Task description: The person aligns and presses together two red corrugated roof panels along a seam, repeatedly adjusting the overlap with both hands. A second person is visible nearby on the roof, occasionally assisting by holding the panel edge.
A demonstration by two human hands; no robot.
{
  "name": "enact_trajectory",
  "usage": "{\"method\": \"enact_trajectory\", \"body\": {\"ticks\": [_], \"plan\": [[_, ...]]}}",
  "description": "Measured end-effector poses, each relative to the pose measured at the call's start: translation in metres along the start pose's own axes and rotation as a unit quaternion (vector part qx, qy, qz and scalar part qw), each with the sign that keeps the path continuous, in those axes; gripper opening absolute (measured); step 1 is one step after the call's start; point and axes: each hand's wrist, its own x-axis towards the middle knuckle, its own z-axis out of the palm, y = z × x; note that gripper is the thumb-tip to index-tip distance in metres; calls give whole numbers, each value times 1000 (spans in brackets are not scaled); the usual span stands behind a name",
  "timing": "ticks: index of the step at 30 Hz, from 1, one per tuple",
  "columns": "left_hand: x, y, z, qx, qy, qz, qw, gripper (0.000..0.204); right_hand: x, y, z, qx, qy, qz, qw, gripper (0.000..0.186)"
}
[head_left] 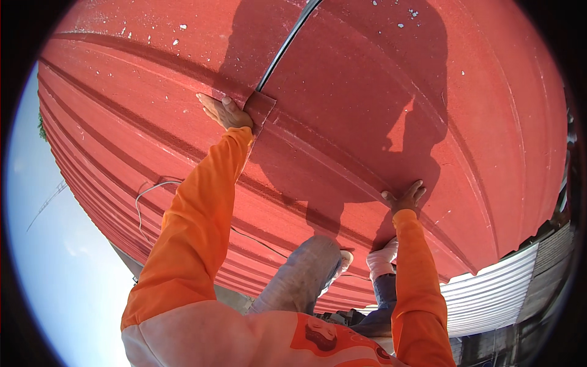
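The person's left hand (227, 113) is lying palm-down on the red ribbed roof (513, 153), its grip relaxed and unclenched, the fingers reaching toward the left and the thumb standing a little apart. Just beside its wrist, on the right, a folded seam (263, 113) is crossing the roof, and from the top of that seam a dark strip (286, 46) with a pale edge is running up and away to the right; whether it is a cable or a gap, I am not able to say. The right hand (405, 199) is bracing lower down, well apart from the left one, at a raised rib (449, 241), its grip also spread, with thumb and fingers fanning out. The roof itself is filling most of the view ahead of and beneath the person, and white flecks (183, 27) are dotting its upper part. A big shadow (367, 73) is covering the roof between and above the hands. To the left of the orange left sleeve (202, 214), a white cord (139, 205) is curling over the ribs. Beyond the roof's lower right edge, pale corrugated sheeting (489, 300) is catching the light, and on the far left blue sky (36, 275) is showing.
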Motion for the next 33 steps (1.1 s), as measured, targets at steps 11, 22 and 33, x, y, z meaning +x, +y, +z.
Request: {"method": "enact_trajectory", "body": {"ticks": [11, 22, 33], "plan": [[1, 6, 8, -21, 27, 7, 999, 97, 7, 10, 3, -77, 19, -36, 996, 142], [6, -3, 7, -9, 45, -31, 998, 87, -11, 1, -22, -126, 3, -64, 990, 139], [47, -40, 24, 147, 41, 81, 985, 60, -2, 54, 57, 68, 232, -203, 949, 114]]}}
